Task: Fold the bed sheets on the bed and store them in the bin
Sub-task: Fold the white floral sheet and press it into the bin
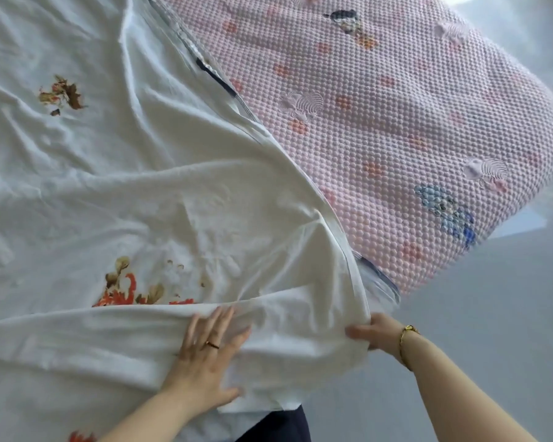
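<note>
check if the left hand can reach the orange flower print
Probably yes: the left hand lies flat on the sheet close below the orange flower print, only a soft fold between.

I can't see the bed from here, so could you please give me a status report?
Left hand flat on sheet. Right hand grips sheet's edge. Sheet rumpled, near edge folded over; mattress bare on right.

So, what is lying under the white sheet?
Beside the white sheet the pink bubble-textured cover shows, and it seems to run underneath. How far cannot be seen: the sheet hides it.
</note>
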